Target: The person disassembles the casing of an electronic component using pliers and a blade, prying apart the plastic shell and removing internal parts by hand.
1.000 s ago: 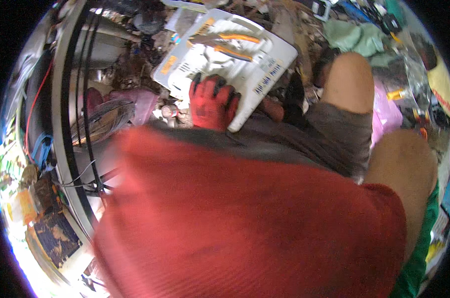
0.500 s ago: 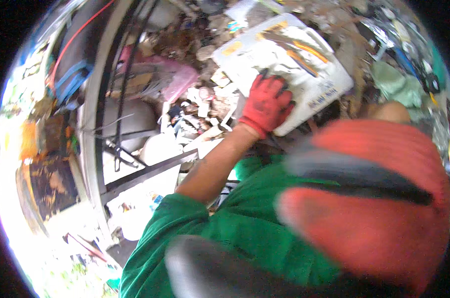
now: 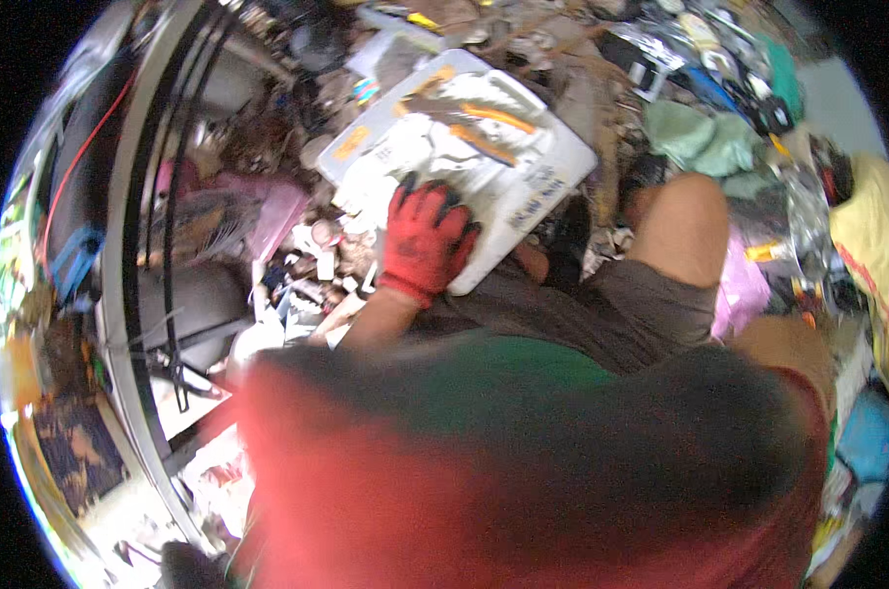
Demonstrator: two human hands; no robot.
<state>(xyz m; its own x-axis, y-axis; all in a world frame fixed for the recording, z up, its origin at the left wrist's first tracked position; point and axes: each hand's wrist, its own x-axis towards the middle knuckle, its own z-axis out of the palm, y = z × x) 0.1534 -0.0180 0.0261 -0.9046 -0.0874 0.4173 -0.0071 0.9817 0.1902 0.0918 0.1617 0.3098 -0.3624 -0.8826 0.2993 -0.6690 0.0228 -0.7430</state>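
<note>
My left hand (image 3: pixel 430 240), in a red glove with dark fingertips, lies on the near left edge of a white board (image 3: pixel 547 172), its fingers spread. Nothing shows in its grip. Beyond those fingers, a pair of pliers (image 3: pixel 472 134) with orange-and-dark handles rests on the board, handles apart. Right up against the camera, my right hand (image 3: pixel 523 491) fills the lower middle as a red and dark blur. Its fingers are smeared, and whether it holds anything is hidden.
A grey metal frame (image 3: pixel 120 245) stands at the left. Pink plastic (image 3: pixel 279 218) and scraps lie beside the board. My bare knee (image 3: pixel 685 221) is to its right, with a green cloth (image 3: pixel 695 137) beyond. A yellow cloth (image 3: pixel 866 216) lies far right.
My right hand has moved left across the lower view, close to the camera. The view has shifted, so the board and pliers appear further left. My left hand stays on the board.
</note>
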